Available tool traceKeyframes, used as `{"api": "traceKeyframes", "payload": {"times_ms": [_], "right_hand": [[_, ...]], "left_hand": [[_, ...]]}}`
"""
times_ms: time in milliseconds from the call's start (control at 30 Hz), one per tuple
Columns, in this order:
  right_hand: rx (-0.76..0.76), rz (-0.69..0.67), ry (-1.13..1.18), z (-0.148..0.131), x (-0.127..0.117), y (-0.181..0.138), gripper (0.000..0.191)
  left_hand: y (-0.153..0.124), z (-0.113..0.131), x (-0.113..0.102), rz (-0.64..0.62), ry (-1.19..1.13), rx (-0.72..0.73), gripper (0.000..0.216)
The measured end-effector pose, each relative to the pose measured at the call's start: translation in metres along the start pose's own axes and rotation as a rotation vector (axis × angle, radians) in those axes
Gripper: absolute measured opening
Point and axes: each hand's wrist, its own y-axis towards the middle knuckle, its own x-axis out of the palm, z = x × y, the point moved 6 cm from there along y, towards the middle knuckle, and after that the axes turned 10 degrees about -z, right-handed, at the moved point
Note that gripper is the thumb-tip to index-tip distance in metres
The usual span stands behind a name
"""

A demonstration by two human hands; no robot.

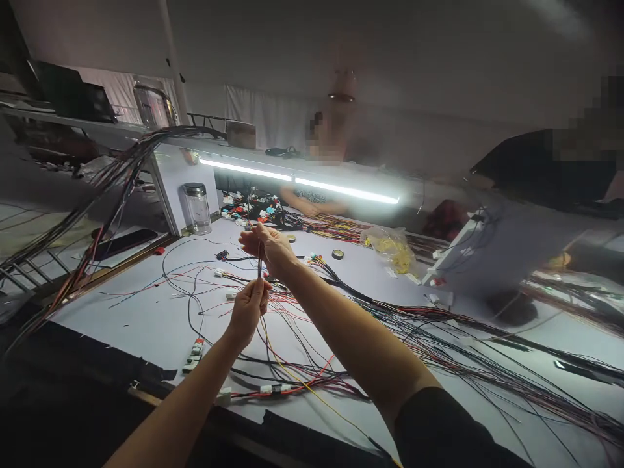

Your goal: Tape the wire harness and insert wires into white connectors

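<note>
Over the white table, both my hands grip a thin bundle of dark wires [260,265] that runs upright between them. My left hand [246,311] is lower, its fingers pinched around the wires. Above it, my right hand [273,250] is closed on the upper part, and its fingers hide the wires' tips. Loose wires hang below my left hand toward the table. Behind and beside my hands lie a black connector [222,255] on a dark lead and a white connector [220,273]. A yellow wire [287,372] curves across the table under my right forearm.
A long wire harness [390,305] stretches to the right. A glass bottle [197,209] stands at the back left, near a lit tube lamp [341,188]. Black tape [338,254] and a bag of yellow parts [392,250] lie behind. Across the table are other people.
</note>
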Motion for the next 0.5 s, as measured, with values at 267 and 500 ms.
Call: {"api": "traceKeyframes", "payload": {"times_ms": [267, 500], "right_hand": [[0.035, -0.128, -0.288, 0.039, -0.013, -0.025, 0.037], [-0.092, -0.068, -0.366, 0.048, -0.022, -0.014, 0.033]], "left_hand": [[-0.002, -0.008, -0.005, 0.044, 0.015, -0.026, 0.036], [0.006, 0.026, -0.037, 0.054, 0.174, -0.106, 0.045]]}}
